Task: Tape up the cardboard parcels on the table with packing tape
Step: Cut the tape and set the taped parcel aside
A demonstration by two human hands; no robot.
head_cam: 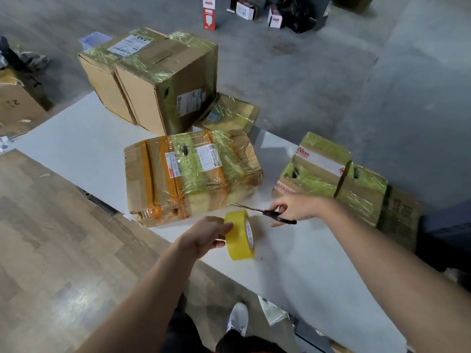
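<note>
My left hand [206, 234] grips a yellow roll of packing tape [239, 235], held upright just above the white table [76, 146]. My right hand [295, 207] holds black-handled scissors [267, 212] whose blades point left toward the roll. Just beyond both hands lies a flat cardboard parcel [191, 174] wrapped in yellowish and orange tape, with white labels on top. A tall taped box [153, 77] stands at the table's far end, with a small taped parcel [229, 113] beside it. Two more taped parcels [331, 174] sit at the right edge.
Wooden floor lies to the left and grey concrete beyond the table. An open cardboard box [17, 100] stands on the floor at far left. Small red and white cartons [209, 11] and a black bag [295, 14] lie at the back. My white shoe [238, 319] shows below the table edge.
</note>
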